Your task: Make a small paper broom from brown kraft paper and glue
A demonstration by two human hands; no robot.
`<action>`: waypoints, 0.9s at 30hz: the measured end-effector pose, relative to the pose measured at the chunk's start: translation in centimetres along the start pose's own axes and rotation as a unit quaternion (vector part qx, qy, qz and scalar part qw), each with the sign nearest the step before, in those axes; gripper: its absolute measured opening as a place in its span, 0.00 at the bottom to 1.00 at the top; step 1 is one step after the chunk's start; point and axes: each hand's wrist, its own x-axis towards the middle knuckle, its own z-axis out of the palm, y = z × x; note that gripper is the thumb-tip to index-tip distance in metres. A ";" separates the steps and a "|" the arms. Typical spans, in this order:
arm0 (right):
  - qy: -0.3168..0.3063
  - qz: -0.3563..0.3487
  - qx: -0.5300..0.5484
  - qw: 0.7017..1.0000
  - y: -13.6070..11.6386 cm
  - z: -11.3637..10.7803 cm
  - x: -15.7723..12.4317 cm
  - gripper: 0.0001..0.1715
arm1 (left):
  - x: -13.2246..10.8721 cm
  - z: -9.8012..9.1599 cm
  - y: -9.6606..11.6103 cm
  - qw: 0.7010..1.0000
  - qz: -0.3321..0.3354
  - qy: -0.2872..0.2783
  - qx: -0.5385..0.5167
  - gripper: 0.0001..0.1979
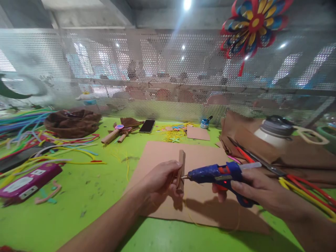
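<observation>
Left forearm (112, 224) foremost, the left hand (160, 178) pinches a brown strip (182, 159) over a cardboard sheet (157, 154), the right hand (256, 190) grasping a glue gun (204, 174) at its edge: seemingly folded already, gluing apparently unfinished.

Green tbl (86, 182) holds brn sheet (202, 155), blk phone (147, 126) & blue jar (204, 124).

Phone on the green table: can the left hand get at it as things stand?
Probably not right now: the left hand is occupied, holding the brown strip by the glue gun, and the phone lies farther back. Nothing seems to cover the phone, though.
</observation>
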 end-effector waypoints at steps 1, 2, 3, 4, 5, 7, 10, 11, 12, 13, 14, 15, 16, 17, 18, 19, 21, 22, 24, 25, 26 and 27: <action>-0.001 -0.002 -0.006 1.000 0.0 0.0 0.0 0.23 | 0.1 -0.1 -0.1 1.000 0.003 -0.005 0.003 0.10; -0.001 -0.002 -0.011 1.000 -0.1 0.0 0.0 0.23 | 0.1 -0.2 -0.1 1.000 0.004 -0.013 0.008 0.10; 0.001 -0.002 -0.016 1.000 -0.1 0.0 0.0 0.23 | 0.2 -0.3 -0.1 1.000 0.007 -0.021 0.013 0.10; 0.003 0.000 -0.020 1.000 -0.1 0.0 0.1 0.23 | 0.2 -0.4 -0.2 0.999 0.008 -0.027 0.018 0.10; 0.006 0.001 -0.023 1.000 0.0 0.0 0.1 0.23 | 0.3 -0.5 -0.2 0.999 0.009 -0.030 0.020 0.10; 0.011 0.006 -0.027 1.000 0.0 0.0 0.2 0.23 | 0.4 -0.6 -0.4 0.999 0.009 -0.034 0.019 0.10; 0.014 0.007 -0.027 1.000 0.1 0.0 0.2 0.22 | 0.5 -0.8 -0.5 0.999 0.007 -0.043 0.012 0.09; 0.014 0.006 -0.027 1.000 0.1 0.0 0.2 0.22 | 0.6 -0.8 -0.6 0.999 0.007 -0.046 0.010 0.09; 0.015 0.005 -0.025 1.000 0.1 0.0 0.2 0.22 | 0.6 -0.8 -0.6 0.999 0.007 -0.048 0.008 0.09; 0.016 0.005 -0.024 1.000 0.1 0.0 0.2 0.22 | 0.6 -0.8 -0.5 0.999 0.006 -0.049 0.007 0.09; 0.017 0.005 -0.023 1.000 0.1 0.1 0.2 0.22 | 0.5 -0.7 -0.5 0.999 0.003 -0.049 0.007 0.09; 0.019 0.005 -0.024 1.000 0.0 0.1 0.2 0.22 | 0.5 -0.6 -0.4 0.999 0.000 -0.047 0.007 0.09; 0.023 0.003 -0.028 0.999 0.0 0.1 0.1 0.22 | 0.4 -0.5 -0.4 0.999 -0.001 -0.043 0.006 0.09; 0.027 0.000 -0.032 0.999 0.0 0.1 0.1 0.22 | 0.4 -0.5 -0.3 0.999 0.000 -0.037 0.003 0.09; 0.031 -0.003 -0.037 0.999 -0.1 0.1 0.1 0.22 | 0.3 -0.4 -0.3 1.000 0.003 -0.030 0.000 0.08; 0.034 -0.006 -0.042 0.999 -0.1 0.0 0.1 0.22 | 0.3 -0.4 -0.2 1.000 0.003 -0.026 -0.001 0.08; 0.038 -0.007 -0.047 0.998 -0.1 0.0 0.1 0.21 | 0.3 -0.4 -0.2 1.000 0.003 -0.021 0.000 0.07; 0.038 -0.007 -0.047 0.998 0.0 0.1 0.1 0.21 | 0.3 -0.4 -0.1 1.000 0.002 -0.020 0.003 0.07; 0.039 -0.008 -0.043 0.998 0.0 0.1 0.1 0.21 | 0.3 -0.5 -0.2 1.000 0.002 -0.018 0.006 0.08; 0.042 -0.010 -0.041 0.998 0.0 0.1 0.1 0.21 | 0.3 -0.6 -0.2 1.000 0.003 -0.019 0.004 0.08; 0.045 -0.012 -0.040 0.998 0.0 0.1 0.1 0.21 | 0.3 -0.6 -0.2 1.000 0.004 -0.021 0.002 0.08; 0.049 -0.014 -0.040 0.998 0.0 0.2 0.0 0.21 | 0.3 -0.6 -0.3 1.000 0.004 -0.023 -0.001 0.09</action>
